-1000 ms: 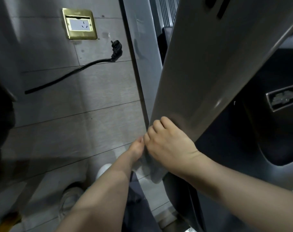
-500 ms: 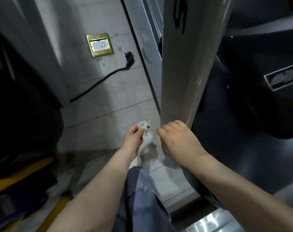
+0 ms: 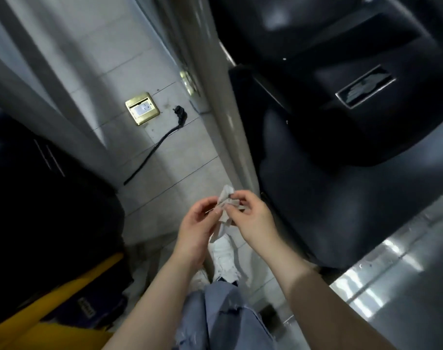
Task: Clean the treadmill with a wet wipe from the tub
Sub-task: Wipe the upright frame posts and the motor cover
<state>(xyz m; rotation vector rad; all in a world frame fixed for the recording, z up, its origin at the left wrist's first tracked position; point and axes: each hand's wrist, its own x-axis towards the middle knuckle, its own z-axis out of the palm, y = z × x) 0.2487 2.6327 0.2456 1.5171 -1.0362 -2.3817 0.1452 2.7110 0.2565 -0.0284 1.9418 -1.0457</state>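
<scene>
A crumpled, greyish wet wipe (image 3: 225, 198) hangs between my two hands in front of me, above the floor. My left hand (image 3: 199, 227) pinches its lower left part with thumb and fingertips. My right hand (image 3: 250, 218) pinches its top right edge. The treadmill's grey upright post (image 3: 230, 117) rises just beyond my hands, with the black motor cover (image 3: 341, 160) to its right. Neither hand touches the treadmill. The tub is not in view.
A brass floor socket (image 3: 142, 108) and a black plug with its cable (image 3: 162, 140) lie on the grey tiles ahead. Another dark machine with yellow trim (image 3: 46, 223) stands at left. My white shoe (image 3: 224, 258) and jeans are below. A shiny metal side rail (image 3: 392, 274) runs at right.
My right hand has come off the treadmill post and joined the left on the wipe. Both hands have drawn back toward me, and my view has risen away from the post.
</scene>
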